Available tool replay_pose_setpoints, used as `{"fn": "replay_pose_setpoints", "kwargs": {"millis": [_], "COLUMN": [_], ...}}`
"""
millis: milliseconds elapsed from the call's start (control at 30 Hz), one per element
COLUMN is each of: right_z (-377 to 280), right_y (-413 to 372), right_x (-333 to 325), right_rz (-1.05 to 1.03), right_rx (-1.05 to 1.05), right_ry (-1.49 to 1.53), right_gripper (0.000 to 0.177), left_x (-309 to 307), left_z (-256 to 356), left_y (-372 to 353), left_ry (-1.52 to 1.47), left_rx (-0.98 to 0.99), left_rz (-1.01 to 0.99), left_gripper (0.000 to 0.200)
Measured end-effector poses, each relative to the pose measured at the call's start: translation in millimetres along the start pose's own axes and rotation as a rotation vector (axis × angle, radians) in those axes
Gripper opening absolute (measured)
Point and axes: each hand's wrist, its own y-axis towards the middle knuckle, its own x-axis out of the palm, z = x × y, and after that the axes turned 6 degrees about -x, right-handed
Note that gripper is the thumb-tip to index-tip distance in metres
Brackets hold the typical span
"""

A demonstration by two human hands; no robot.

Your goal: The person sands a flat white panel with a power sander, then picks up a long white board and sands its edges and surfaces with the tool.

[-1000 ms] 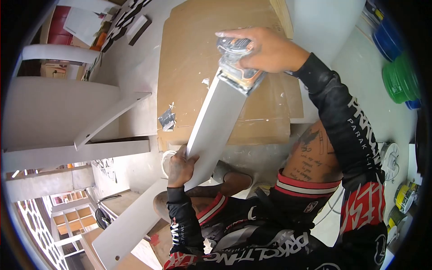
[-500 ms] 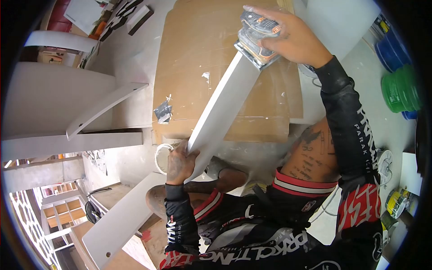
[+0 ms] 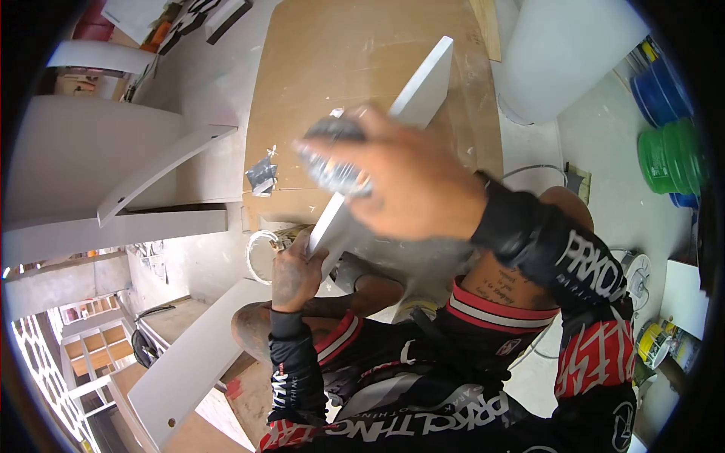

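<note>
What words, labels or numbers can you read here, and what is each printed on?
"PRKCLTHNG", upside down, on the shirt front.
"PRKCL", partly hidden, on the right sleeve; the smaller line beneath is too small.
Left sleeve lettering: too small to read.
Tattoo writing: too small.
Tool in the right hand: blurred, nothing readable.
Board in the left hand: no text.

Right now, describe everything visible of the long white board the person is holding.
The white board is a long, narrow, flat plank, pale and matte, seemingly painted wood, with a square-cut far end. It slants from the lap up and away over a brown cardboard sheet. The left hand grips its near end; the right hand, holding a blurred sander, crosses its middle, contact unclear.
</note>
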Motion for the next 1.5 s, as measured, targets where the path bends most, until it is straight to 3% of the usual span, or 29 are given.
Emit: {"fn": "replay_pose_setpoints", "kwargs": {"millis": [67,133,267,333,467,533,600,700,933,1067,1200,1267,1467,1500], "right_z": [-20,-17,10,41,103,65,125,141,105,72,19,8,81,91], "right_y": [-1,-2,5,15,33,37,36,38,23,10,-2,-1,23,28], "right_x": [-3,3,-11,-23,-70,-123,-113,-123,-87,-20,-6,-18,-59,-75], "right_rz": [-0.106,0.021,0.005,0.098,0.094,-0.014,0.261,0.345,0.247,0.245,0.205,-0.013,0.113,0.120], "right_rx": [0.053,-0.064,-0.013,-0.011,0.187,0.424,0.135,0.176,-0.040,-0.014,0.017,0.101,0.156,0.245], "right_ry": [0.063,0.058,-0.041,-0.139,0.113,0.332,0.083,0.189,-0.053,-0.130,-0.057,-0.039,-0.150,-0.045], "right_gripper": [0.069,0.067,0.070,0.071,0.069,0.071,0.072,0.071,0.065,0.068,0.068,0.067,0.072,0.069], "left_x": [-1,0,-1,-2,-5,-6,-5,-5,-4,-6,-7,-5,-1,0], "left_z": [4,7,6,2,-4,-7,-19,-18,-12,-5,0,-7,-16,-21], "left_y": [2,4,3,4,6,8,10,14,12,11,9,10,10,11], "left_ry": [0.029,0.057,0.063,0.083,0.046,0.047,0.045,0.002,0.031,0.027,0.068,0.062,0.029,0.068], "left_rx": [-0.011,-0.020,-0.027,-0.029,-0.024,-0.019,-0.035,-0.058,-0.076,-0.075,-0.083,-0.036,-0.076,-0.048], "left_rz": [-0.016,-0.026,-0.009,-0.006,-0.010,-0.009,-0.045,-0.058,-0.051,-0.052,-0.054,-0.058,-0.044,-0.034], "left_gripper": [0.031,0.033,0.036,0.037,0.035,0.035,0.035,0.034,0.036,0.040,0.039,0.038,0.037,0.038]}}
